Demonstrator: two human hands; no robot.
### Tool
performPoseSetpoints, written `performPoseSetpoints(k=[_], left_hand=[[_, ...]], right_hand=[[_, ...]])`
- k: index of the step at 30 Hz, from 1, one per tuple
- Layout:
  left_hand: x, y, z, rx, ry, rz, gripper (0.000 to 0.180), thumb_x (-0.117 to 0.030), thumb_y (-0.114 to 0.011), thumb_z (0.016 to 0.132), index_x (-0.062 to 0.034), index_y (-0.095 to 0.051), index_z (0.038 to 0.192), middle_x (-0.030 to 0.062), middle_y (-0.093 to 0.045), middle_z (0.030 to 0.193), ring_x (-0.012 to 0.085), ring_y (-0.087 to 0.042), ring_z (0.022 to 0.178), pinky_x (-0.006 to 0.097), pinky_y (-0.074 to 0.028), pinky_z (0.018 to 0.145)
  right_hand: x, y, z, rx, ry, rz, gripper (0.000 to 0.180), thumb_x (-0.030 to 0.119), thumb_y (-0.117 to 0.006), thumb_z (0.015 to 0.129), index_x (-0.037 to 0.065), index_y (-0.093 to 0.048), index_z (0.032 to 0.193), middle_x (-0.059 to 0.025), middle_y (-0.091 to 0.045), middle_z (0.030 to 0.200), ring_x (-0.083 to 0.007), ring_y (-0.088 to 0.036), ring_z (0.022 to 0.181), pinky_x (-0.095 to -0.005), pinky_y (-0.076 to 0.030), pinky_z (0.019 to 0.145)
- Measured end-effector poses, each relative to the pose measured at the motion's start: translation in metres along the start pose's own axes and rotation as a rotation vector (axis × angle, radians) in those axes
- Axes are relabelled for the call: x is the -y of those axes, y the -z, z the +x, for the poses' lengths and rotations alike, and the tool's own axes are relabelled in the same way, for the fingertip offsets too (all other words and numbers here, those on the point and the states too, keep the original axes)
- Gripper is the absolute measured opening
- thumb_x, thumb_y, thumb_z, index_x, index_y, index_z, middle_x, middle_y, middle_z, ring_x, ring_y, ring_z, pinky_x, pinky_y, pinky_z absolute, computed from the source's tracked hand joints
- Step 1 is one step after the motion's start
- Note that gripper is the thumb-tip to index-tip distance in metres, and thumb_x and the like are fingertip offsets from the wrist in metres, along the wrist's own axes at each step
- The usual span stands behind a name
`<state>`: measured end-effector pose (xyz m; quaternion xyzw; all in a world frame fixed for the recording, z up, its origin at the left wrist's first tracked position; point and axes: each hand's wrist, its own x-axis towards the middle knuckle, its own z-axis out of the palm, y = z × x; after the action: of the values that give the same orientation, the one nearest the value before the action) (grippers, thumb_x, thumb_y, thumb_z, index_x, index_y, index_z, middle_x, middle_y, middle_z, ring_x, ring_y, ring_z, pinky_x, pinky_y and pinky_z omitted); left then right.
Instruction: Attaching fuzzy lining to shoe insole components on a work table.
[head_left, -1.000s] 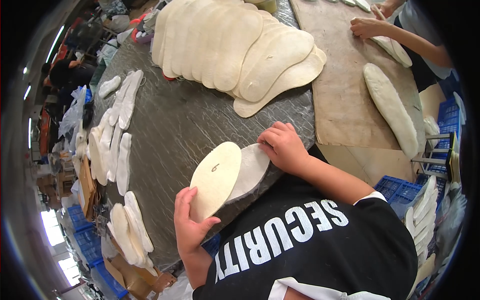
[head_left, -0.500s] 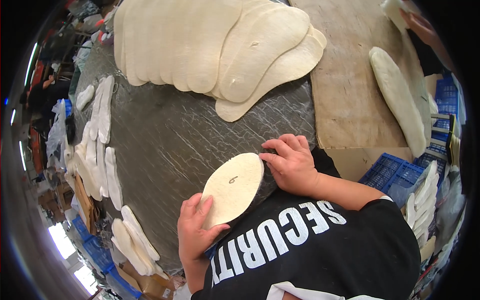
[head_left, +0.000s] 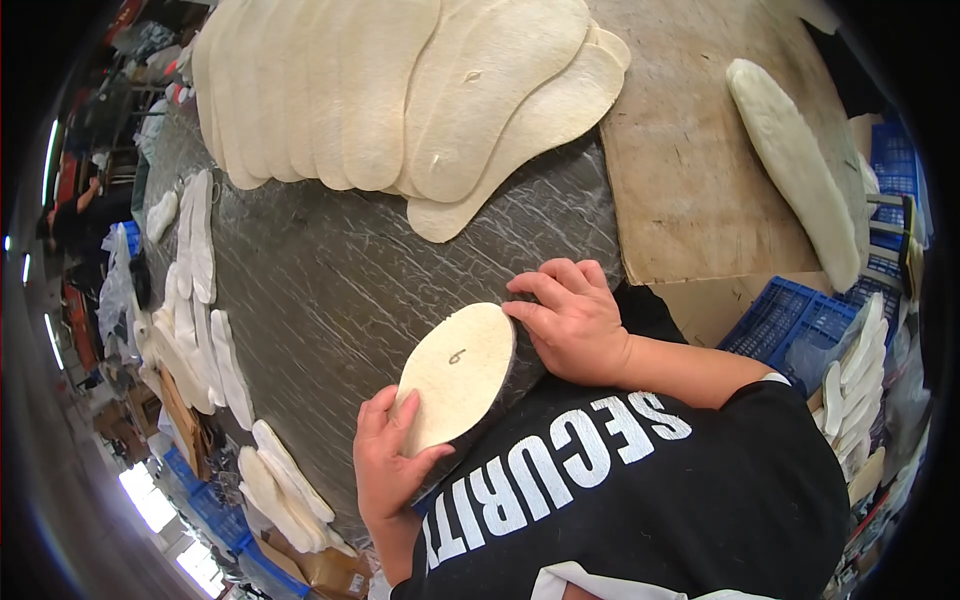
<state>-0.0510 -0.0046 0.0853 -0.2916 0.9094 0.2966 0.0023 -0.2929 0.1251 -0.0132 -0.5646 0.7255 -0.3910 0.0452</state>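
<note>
A cream oval felt piece [head_left: 450, 375], looking like part of an insole, is tilted in front of my body with a dark handwritten mark on its face. My left hand [head_left: 388, 455] grips its lower left end, thumb and fingers at the edge. At the upper right tip, my right hand [head_left: 578, 325] has thumb and fingertips closed together on its rim. The piece's underside and the fingers beneath it are hidden. Beyond lies a row of overlapping cream insoles [head_left: 310, 100], several of them fanned on the dark plastic-covered table [head_left: 310, 260].
A brown board [head_left: 680, 170] adjoins the table on the right, with a fluffy cream insole [head_left: 795, 160] on it. Blue crates [head_left: 785, 325] stand below the board. White insoles [head_left: 195, 240] line the table's left edge, and more [head_left: 285, 490] lie at the lower left.
My view has shifted a little, so the insole row appears further left. The other person's hand at the upper right has left the view. Both my hands keep their hold on the oval piece.
</note>
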Motion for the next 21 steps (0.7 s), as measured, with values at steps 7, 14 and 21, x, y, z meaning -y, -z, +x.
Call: performPoseSetpoints(k=[7,14,21], left_hand=[[-0.002,0.0,0.003,0.004,-0.009,0.026,0.074,-0.037,-0.084,0.055,0.0008,-0.064,0.116,0.0182,-0.058,0.118,0.0364,-0.055,0.101,0.043,-0.047,0.086],[-0.005,0.001,0.008,0.028,-0.021,0.066,0.073,-0.036,-0.084,0.055,0.0007,-0.064,0.115,0.0179,-0.058,0.118,0.0362,-0.056,0.101,0.043,-0.047,0.086],[-0.005,0.0,0.012,0.051,-0.029,0.092,0.073,-0.034,-0.085,0.054,0.0009,-0.064,0.115,0.0178,-0.058,0.118,0.0358,-0.056,0.101,0.043,-0.048,0.086]], right_hand=[[-0.001,-0.001,0.0,-0.004,0.011,-0.008,0.023,0.01,-0.063,0.069,0.01,-0.07,0.09,0.0006,-0.062,0.104,-0.0195,-0.054,0.097,-0.0354,-0.035,0.081],[0.0,-0.002,0.0,-0.003,0.006,0.004,0.022,0.01,-0.063,0.069,0.009,-0.07,0.09,0.0005,-0.063,0.104,-0.0194,-0.055,0.098,-0.0358,-0.035,0.082],[-0.002,-0.004,-0.001,-0.009,0.007,0.002,0.027,0.006,-0.068,0.067,0.011,-0.07,0.093,0.0014,-0.063,0.105,-0.0211,-0.055,0.095,-0.036,-0.035,0.081]])
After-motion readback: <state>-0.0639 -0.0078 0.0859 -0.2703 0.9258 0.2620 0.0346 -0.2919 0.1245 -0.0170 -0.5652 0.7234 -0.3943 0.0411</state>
